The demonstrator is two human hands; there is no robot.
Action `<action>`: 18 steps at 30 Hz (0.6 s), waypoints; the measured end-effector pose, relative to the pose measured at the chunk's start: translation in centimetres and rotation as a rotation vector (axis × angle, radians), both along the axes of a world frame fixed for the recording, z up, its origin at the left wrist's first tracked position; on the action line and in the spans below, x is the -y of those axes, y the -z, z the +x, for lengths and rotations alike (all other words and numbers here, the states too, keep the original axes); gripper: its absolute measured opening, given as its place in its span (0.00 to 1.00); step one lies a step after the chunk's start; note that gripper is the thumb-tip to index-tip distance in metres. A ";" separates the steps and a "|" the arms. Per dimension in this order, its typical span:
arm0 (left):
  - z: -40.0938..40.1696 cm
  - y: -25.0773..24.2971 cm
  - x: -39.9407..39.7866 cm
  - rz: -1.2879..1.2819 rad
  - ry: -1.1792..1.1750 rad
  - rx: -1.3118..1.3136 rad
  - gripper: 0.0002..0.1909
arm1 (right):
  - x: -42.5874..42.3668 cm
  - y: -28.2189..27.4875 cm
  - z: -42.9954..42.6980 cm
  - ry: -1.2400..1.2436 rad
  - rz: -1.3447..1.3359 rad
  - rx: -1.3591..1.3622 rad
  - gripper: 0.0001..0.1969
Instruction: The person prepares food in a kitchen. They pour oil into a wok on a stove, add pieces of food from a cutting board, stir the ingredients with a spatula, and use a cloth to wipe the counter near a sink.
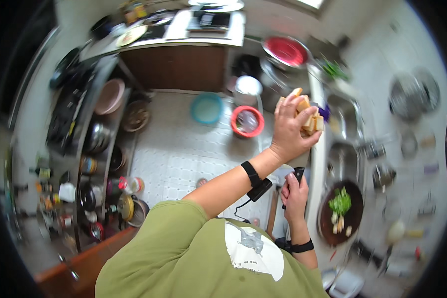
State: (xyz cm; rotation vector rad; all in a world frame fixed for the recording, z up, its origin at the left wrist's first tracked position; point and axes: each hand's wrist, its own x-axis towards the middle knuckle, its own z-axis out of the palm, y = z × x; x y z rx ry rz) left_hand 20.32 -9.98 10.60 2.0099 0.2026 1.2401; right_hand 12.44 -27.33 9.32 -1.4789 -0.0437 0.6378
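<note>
My left hand (pixel 292 124) is raised beside the sink counter, fingers curled around a heap of cut pale-orange food chunks (pixel 309 117). What the chunks are made of, I cannot tell. Lower down, near the counter's edge, my right hand (pixel 296 195) grips a black handle (pixel 299 173), apparently a knife's; its blade is not clear. A round brown cutting board (pixel 326 223) lies to the right of that hand. On it are chopped green leaves (pixel 340 201) and a few pale pieces (pixel 339 225).
A double steel sink (pixel 341 160) runs along the right counter. Floor items ahead are a red-rimmed bucket (pixel 262 124) and a blue basin (pixel 207 108). A red colander (pixel 286 51) sits on a large steel pot at the back. Metal shelving (pixel 81 145) stands left.
</note>
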 end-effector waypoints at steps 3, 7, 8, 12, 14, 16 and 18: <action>-3.5 -0.9 -12.3 0.038 -0.190 0.007 0.30 | -11.3 -0.4 -0.3 -0.176 0.037 0.024 0.10; -8.9 -2.1 -26.9 0.083 -0.475 -0.028 0.30 | -25.8 -2.3 -1.2 -0.447 0.078 0.022 0.09; -10.0 -2.3 -29.9 0.085 -0.535 -0.025 0.30 | -28.9 -2.3 -1.2 -0.497 0.097 0.009 0.09; -14.2 -2.7 -41.6 0.133 -0.770 -0.016 0.31 | -41.1 -1.7 -1.0 -0.746 0.172 -0.024 0.10; -16.4 -2.9 -47.2 0.176 -0.883 -0.025 0.31 | -47.3 -1.6 -1.0 -0.858 0.184 -0.042 0.10; -18.0 -3.3 -52.6 0.212 -0.999 -0.014 0.29 | -53.5 -2.2 -1.4 -0.953 0.204 -0.034 0.11; -19.5 -3.8 -57.4 0.225 -1.083 -0.004 0.28 | -59.3 -2.5 -1.2 -1.056 0.218 0.016 0.11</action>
